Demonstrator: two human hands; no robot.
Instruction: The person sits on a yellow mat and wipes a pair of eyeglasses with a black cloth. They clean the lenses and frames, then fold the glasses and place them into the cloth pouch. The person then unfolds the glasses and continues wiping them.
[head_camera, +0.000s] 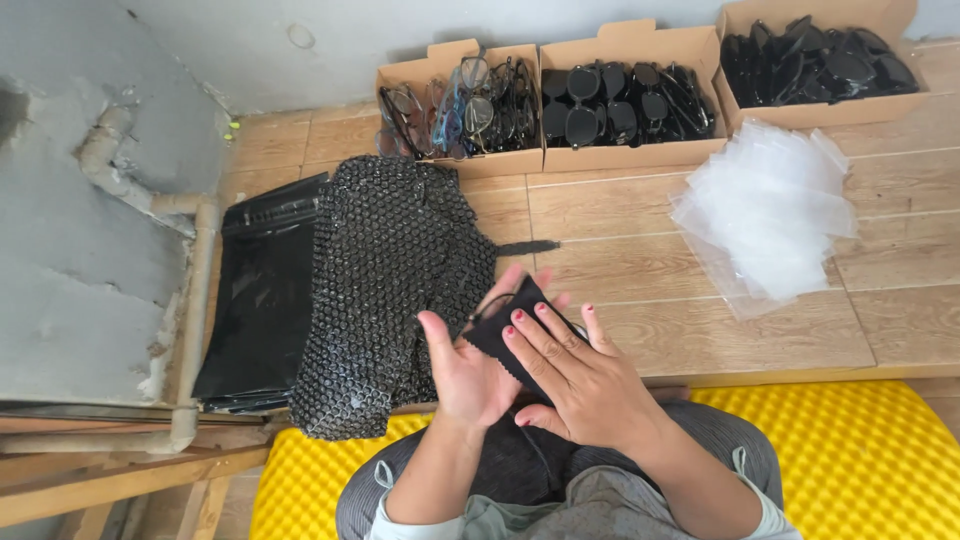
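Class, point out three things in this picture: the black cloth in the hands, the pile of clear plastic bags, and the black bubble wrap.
black cloth (510, 335), head view, its flat middle.
clear plastic bags (775, 215), head view, top of the pile.
black bubble wrap (390, 290), head view, its centre.

Black cloth (508, 330) flat between both palms

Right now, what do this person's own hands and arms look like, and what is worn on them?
Both are bare, with no gloves, rings or watch visible. The right hand has dark red polished nails; the left hand shows its palm, nails hidden. Pale rolled-up sleeves end near the elbows.
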